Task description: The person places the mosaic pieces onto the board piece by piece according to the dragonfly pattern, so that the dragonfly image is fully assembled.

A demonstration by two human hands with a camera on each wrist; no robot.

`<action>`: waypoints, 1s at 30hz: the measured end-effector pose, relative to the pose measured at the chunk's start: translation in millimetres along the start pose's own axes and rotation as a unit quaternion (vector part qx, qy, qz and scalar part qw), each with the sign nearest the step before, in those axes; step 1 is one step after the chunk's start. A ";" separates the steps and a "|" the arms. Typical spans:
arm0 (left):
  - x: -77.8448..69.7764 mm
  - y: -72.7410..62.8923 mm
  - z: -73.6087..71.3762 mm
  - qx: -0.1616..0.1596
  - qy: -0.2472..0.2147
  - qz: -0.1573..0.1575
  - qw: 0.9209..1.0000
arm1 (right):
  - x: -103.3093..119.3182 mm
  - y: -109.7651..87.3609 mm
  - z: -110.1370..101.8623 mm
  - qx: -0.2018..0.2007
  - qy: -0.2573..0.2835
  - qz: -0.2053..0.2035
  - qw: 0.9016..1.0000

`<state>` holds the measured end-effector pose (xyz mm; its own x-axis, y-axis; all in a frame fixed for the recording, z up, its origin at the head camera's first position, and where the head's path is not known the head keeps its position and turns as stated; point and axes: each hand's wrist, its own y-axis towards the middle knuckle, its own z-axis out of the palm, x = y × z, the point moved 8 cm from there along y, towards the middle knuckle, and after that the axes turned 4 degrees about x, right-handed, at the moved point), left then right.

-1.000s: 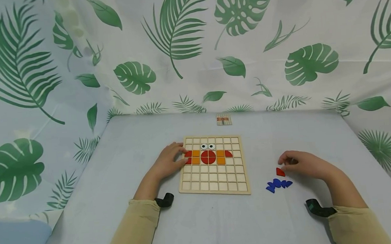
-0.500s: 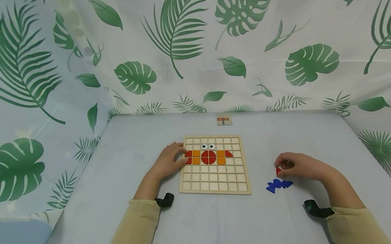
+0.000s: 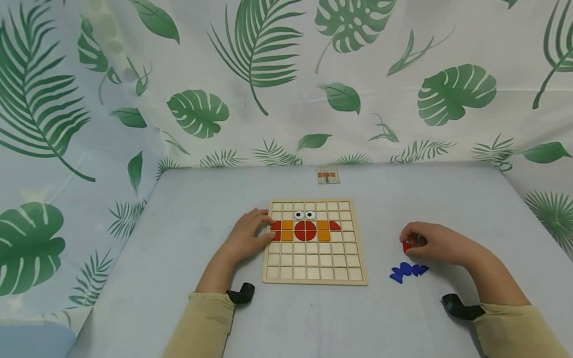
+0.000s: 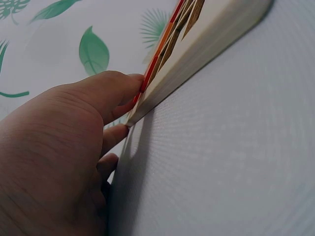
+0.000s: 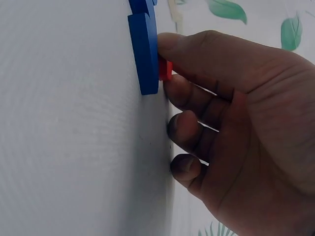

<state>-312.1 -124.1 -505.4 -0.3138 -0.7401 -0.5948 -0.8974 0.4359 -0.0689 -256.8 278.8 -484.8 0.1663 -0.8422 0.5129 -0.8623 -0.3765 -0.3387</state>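
Observation:
My left hand rests at the left edge of a wooden grid board. Its thumb and index tip touch red tiles at that edge, other fingers lying along the frame. Set in the board are orange tiles, a red circle of quarter pieces, a red quarter on the right, and two eye discs. Right of the board, my right hand pinches a red quarter-circle tile between thumb and index finger; the fingers partly hide it. Blue pieces lie just below it.
A small pattern card lies behind the board near the back of the table. Leaf-printed cloth hangs behind and at the sides. Black wrist cameras sit at both cuffs.
The right hand has closed its thumb and finger on the red quarter-circle tile and moved slightly left with it. The left hand and the board have stayed put.

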 end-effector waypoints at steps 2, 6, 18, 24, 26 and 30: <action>-0.1 -0.1 0.1 0.001 -0.001 -0.002 1.000 | -0.3 0.6 0.2 -0.002 -0.003 0.000 1.000; -0.6 0.1 0.3 0.001 -0.002 -0.001 1.000 | -0.5 1.5 0.8 -0.008 -0.011 -0.002 1.000; -1.0 0.1 -0.6 -0.001 0.001 0.005 1.000 | 17.0 6.8 -9.5 -0.031 -0.024 -0.009 0.999; -1.1 -0.2 -0.2 -0.003 0.003 0.011 1.000 | 39.5 20.7 -9.8 -0.035 -0.018 -0.024 0.999; -1.0 -0.1 0.1 -0.003 0.002 0.011 1.000 | 49.5 26.5 -8.7 -0.036 -0.014 -0.028 0.999; -1.5 0.0 -0.2 -0.006 0.004 0.013 1.000 | 70.4 38.7 -5.6 -0.038 -0.006 -0.042 0.998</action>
<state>-311.7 -123.1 -504.4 -0.3403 -0.7321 -0.5901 -0.8923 0.4493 -0.0429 -281.1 207.1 -457.4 0.2450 -0.8140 0.5266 -0.8787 -0.4160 -0.2343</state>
